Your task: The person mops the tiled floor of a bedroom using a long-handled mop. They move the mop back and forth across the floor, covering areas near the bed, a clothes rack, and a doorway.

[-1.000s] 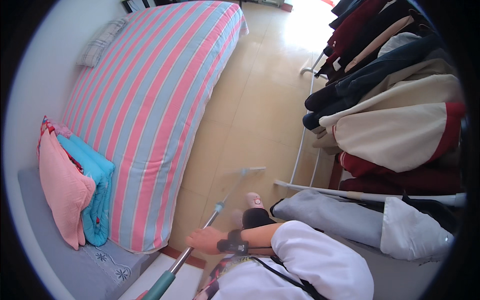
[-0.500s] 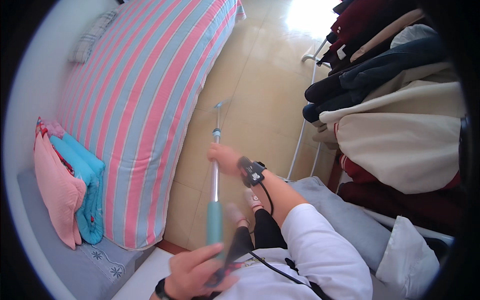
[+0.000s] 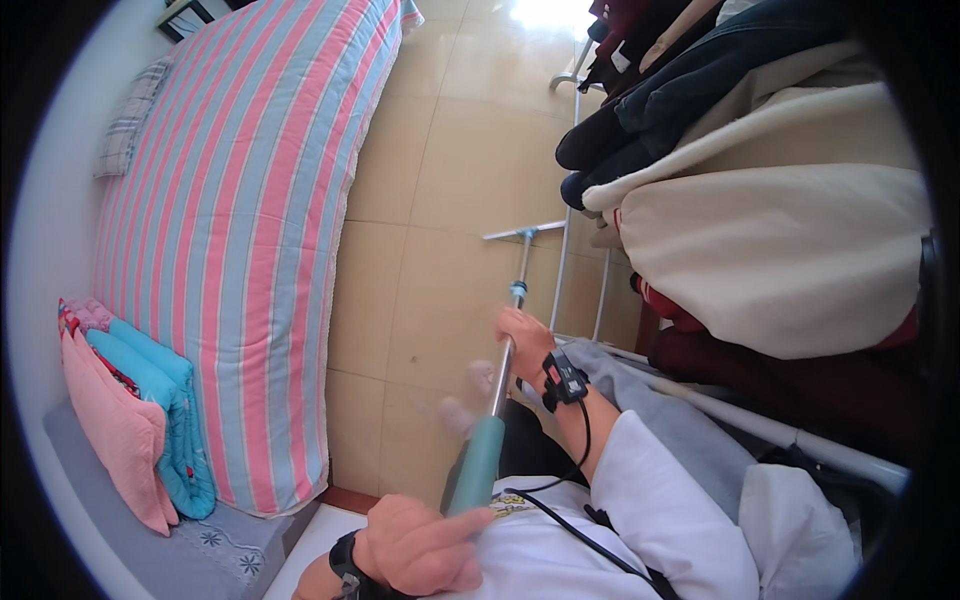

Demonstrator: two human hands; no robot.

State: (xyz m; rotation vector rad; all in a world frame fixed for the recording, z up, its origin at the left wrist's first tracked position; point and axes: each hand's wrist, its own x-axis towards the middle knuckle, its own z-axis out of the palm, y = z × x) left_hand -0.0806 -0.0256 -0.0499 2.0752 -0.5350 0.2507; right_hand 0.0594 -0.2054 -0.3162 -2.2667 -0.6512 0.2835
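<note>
A floor squeegee [image 3: 478, 462] with a slim metal pole, a green grip and a thin pale T-shaped head slants up and rightward in front of me. My right hand [image 3: 522, 335] is closed around the metal pole, just below its light blue collar. At the top end of the green grip sits my left hand [image 3: 425, 545], closed on it with the index finger lying along the side. The squeegee's head lies on the tiled floor [image 3: 400, 300], its right tip close to the white rail of the clothes rack. Part of the grip's end is hidden by my left hand.
A bed [image 3: 230, 220] with a pink and blue striped cover runs along the left. Folded blue bedding [image 3: 165, 410] and a pink pillow [image 3: 112, 430] rest at its near end. On the right stands a white rack [image 3: 562, 270] hung with clothes [image 3: 770, 260].
The squeegee's head has swept rightward, from beside the bed to the rack. My right hand has moved right and slightly down with the pole. The view has shifted a little.
</note>
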